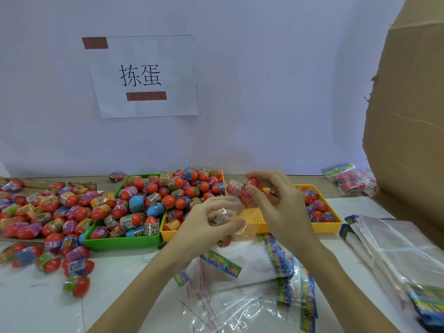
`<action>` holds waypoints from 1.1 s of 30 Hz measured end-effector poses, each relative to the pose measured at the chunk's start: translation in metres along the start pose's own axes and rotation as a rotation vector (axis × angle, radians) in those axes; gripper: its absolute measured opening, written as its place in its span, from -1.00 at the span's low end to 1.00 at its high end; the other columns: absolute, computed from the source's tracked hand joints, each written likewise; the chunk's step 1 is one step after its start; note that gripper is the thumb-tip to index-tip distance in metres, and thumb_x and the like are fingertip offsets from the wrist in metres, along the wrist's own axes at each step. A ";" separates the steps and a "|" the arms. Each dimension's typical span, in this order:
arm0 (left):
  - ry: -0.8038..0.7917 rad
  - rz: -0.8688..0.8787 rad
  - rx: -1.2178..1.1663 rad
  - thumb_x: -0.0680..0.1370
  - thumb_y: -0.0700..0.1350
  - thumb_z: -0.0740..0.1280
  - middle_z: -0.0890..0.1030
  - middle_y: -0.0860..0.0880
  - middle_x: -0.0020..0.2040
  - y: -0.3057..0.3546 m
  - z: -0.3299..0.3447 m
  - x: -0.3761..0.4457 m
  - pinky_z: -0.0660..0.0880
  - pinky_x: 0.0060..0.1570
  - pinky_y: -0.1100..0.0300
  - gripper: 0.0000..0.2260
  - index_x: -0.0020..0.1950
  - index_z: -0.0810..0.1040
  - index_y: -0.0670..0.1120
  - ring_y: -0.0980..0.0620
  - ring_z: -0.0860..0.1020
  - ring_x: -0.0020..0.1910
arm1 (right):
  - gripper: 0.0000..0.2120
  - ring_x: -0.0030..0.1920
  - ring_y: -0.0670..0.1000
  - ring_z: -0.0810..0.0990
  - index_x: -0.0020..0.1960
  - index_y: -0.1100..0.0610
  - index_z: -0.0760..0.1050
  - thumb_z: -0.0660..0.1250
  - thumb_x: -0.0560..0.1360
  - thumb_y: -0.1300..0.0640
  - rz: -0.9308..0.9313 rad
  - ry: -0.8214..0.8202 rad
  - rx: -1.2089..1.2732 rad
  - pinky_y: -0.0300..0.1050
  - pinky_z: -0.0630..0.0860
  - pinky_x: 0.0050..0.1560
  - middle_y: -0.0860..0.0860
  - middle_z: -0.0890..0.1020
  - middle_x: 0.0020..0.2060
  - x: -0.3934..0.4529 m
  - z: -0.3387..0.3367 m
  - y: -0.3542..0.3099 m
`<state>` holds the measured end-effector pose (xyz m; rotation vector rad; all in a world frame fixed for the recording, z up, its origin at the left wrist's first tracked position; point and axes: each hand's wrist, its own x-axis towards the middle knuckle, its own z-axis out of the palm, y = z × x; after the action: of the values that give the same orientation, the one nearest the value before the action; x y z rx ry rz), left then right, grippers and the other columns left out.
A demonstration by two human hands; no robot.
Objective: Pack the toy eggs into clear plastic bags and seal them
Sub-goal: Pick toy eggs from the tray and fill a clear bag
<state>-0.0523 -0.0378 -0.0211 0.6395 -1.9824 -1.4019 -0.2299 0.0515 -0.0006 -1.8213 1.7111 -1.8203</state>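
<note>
Loose toy eggs (48, 212) lie heaped at the left of the desk (120, 284); beside them a green tray (120, 242) holds more. At centre, the left hand (211, 222) pinches the mouth of a clear plastic bag (237, 212), while the right hand (276, 203) grips red eggs (249, 186) in curled fingers just above that bag. A yellow tray (326, 227) behind the hands holds a few eggs. Empty bags (240, 296) lie below; a bag stack (396, 248) and a cardboard box (408, 116) stand at right.
</note>
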 end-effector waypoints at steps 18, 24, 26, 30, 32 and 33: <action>0.082 -0.021 -0.107 0.46 0.24 0.54 0.77 0.07 0.02 0.011 0.002 -0.005 0.68 -0.08 0.19 -0.70 0.18 0.72 0.26 0.02 0.74 0.00 | -0.89 0.01 -0.08 0.70 0.10 0.03 0.70 0.43 0.62 0.06 0.080 -0.200 0.025 -0.18 0.65 -0.04 -0.15 0.70 -0.03 0.001 -0.006 -0.001; 0.056 -0.037 -0.163 0.44 0.18 0.54 0.77 0.11 0.08 0.016 0.001 -0.007 0.63 0.00 0.29 -0.74 0.12 0.72 0.34 0.10 0.73 0.07 | -0.86 0.02 -0.02 0.69 0.06 0.02 0.68 0.55 0.52 0.08 0.064 -0.290 0.019 -0.14 0.65 0.01 -0.11 0.68 -0.03 0.002 -0.004 -0.003; 0.037 -0.037 -0.183 0.45 0.14 0.53 0.77 0.08 0.09 0.017 0.001 -0.007 0.62 0.02 0.32 -0.73 0.15 0.72 0.28 0.10 0.74 0.08 | -0.90 -0.01 -0.01 0.71 0.03 0.02 0.66 0.54 0.53 0.09 0.073 -0.294 0.048 -0.12 0.65 0.00 -0.11 0.70 -0.07 0.001 -0.003 -0.004; 0.005 -0.032 -0.148 0.50 0.10 0.55 0.77 0.05 0.11 0.019 0.000 -0.008 0.64 0.07 0.22 -0.73 0.20 0.71 0.21 0.07 0.73 0.11 | -0.93 -0.13 -0.03 0.70 0.00 0.05 0.62 0.50 0.57 0.17 0.034 -0.257 0.032 -0.24 0.59 -0.12 -0.13 0.68 -0.15 0.000 -0.001 -0.005; 0.008 -0.033 -0.087 0.54 0.05 0.56 0.76 0.03 0.09 0.017 0.000 -0.007 0.67 0.06 0.12 -0.77 0.19 0.71 0.20 0.03 0.73 0.08 | -0.90 -0.17 -0.07 0.66 -0.01 0.04 0.58 0.50 0.58 0.17 0.000 -0.215 -0.042 -0.30 0.52 -0.17 -0.17 0.65 -0.19 -0.001 0.000 -0.006; 0.014 -0.030 -0.076 0.54 0.05 0.56 0.77 0.02 0.05 0.016 0.000 -0.007 0.68 0.02 0.12 -0.80 0.16 0.72 0.20 0.00 0.74 0.04 | -0.89 -0.19 -0.10 0.64 0.00 0.04 0.56 0.49 0.59 0.17 -0.025 -0.192 -0.085 -0.34 0.48 -0.18 -0.19 0.64 -0.22 -0.001 0.000 -0.007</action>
<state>-0.0483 -0.0274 -0.0070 0.6455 -1.9059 -1.4793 -0.2255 0.0553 0.0034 -1.9847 1.7269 -1.5440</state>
